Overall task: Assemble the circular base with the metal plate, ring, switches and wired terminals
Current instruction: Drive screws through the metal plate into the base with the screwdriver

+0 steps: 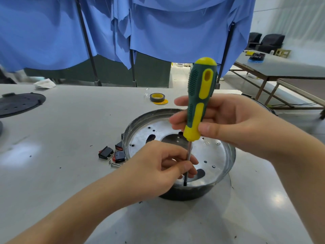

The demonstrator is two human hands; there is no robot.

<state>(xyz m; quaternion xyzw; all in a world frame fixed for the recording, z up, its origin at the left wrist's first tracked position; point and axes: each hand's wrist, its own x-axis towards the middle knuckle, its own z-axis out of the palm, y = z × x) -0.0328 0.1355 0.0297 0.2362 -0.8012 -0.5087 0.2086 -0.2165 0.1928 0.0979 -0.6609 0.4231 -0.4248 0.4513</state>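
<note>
Upright, screwdriver (197, 101) between both grips, over metal plate (209, 152).

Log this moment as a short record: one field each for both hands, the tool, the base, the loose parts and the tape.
right hand: grips the screwdriver handle
left hand: fingers pinch the shaft low down
screwdriver: green and yellow, near upright, tip down at the plate's near edge
circular base: dark, on the table, with the metal plate seated inside
switches: black and red, loose on the table left of the base
screws: lying beside the switches
tape roll: behind the base
</note>
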